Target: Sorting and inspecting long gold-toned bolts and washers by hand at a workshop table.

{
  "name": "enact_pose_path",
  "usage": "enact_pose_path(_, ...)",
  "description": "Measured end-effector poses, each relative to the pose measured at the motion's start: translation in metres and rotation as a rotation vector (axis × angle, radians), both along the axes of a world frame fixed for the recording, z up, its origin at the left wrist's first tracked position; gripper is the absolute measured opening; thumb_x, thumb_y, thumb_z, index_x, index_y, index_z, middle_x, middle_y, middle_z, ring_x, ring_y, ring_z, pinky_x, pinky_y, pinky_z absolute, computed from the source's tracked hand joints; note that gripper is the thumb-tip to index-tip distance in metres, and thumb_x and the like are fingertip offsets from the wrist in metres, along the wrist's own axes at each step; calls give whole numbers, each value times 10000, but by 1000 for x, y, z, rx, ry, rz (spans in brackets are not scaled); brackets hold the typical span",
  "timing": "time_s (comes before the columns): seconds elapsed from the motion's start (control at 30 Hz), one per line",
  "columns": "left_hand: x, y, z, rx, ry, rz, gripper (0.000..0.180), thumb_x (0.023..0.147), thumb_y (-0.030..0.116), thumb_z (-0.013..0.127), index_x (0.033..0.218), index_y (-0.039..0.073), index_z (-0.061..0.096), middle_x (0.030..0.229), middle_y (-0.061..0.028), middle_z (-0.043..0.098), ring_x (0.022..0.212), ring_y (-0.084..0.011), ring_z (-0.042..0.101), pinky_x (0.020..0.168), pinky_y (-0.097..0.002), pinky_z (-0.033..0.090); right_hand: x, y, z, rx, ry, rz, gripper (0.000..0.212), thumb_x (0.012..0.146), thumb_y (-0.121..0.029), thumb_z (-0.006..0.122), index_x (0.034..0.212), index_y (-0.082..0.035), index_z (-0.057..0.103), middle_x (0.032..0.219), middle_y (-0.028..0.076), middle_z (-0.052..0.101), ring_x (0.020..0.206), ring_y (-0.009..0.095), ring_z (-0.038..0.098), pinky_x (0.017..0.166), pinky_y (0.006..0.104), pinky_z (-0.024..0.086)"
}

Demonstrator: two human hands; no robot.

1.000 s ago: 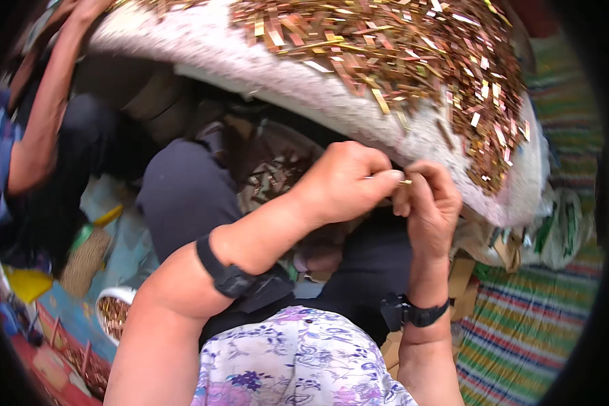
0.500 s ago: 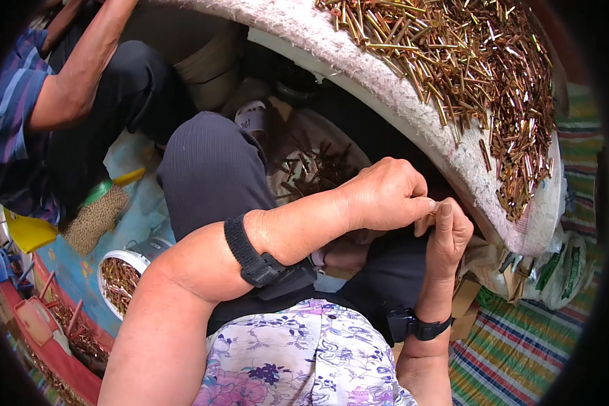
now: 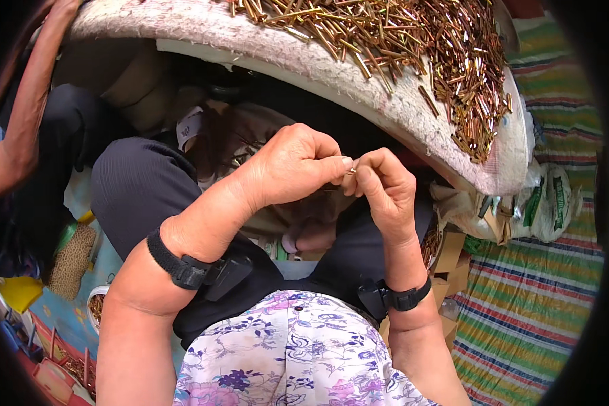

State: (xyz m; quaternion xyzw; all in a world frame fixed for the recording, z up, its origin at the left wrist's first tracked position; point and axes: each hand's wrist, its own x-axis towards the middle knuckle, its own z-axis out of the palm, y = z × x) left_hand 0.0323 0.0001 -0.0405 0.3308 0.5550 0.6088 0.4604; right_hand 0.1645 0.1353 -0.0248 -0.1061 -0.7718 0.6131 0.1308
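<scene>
Your left hand [image 3: 292, 164] and right hand [image 3: 390, 187] pinch a small, shiny brass-coloured metal piece [image 3: 351, 171]; slack pinching could drop it.

L hand [image 3: 292, 164] & R hand [image 3: 388, 186] pinched, fingertips [image 3: 345, 162] v. close; L forearm [image 3: 213, 210] slanted.

Woven plastic sheet [image 3: 521, 304], striped green, red, blue, white and yellow; spread along the right side. Plastic bag [image 3: 556, 203], whitish with green markings; crumpled, on the sheet's near-left portion. Cardboard boxes [image 3: 448, 254], brown; beside the sheet's left edge. Co-worker's bare forearm [image 3: 34, 101], upper left; dark trousers [image 3: 74, 128] just beside it. Speckled tan object [image 3: 72, 264], kind unclear; below the trousers. Yellow object [image 3: 17, 292], left of the speckled one. Blue floor covering [image 3: 47, 318], lower left. Pink plastic item [image 3: 49, 375], partly cut off by the dark rim.
</scene>
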Motion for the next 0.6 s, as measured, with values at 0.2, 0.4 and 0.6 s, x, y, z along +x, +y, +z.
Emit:
enact_pose_path(0.2, -2, -1, 6, -96, 23, -25, 269, 869, 240, 592, 721, 19, 632, 622, 36, 558, 565, -22, 447, 496, -204, 369, -5, -13, 0, -130, -30, -81, 256, 925, -181, 536, 739, -5, 534, 614, 29, 556, 543, 60, 501, 499, 191, 408)
enact_pose_path(0.4, 1, 1, 0, -66, 56, -17, 279, 862, 246, 593, 704, 20, 631, 614, 32, 556, 554, -26, 444, 491, -203, 361, 10, 17, -14, -172, -36, 186, 104, 879, -83, 591, 862, 2, 534, 739, 25, 583, 633, 61, 527, 572, 185, 435)
enact_pose_path(0.6, 0, 2, 10, -119, 84, -51, 259, 854, 212, 595, 701, 6, 628, 617, 25, 556, 583, -26, 457, 514, -200, 361, 6, -2, -5, -50, -53, -19, 202, 908, -127, 552, 750, -1, 546, 631, 22, 564, 541, 62, 502, 516, 194, 414)
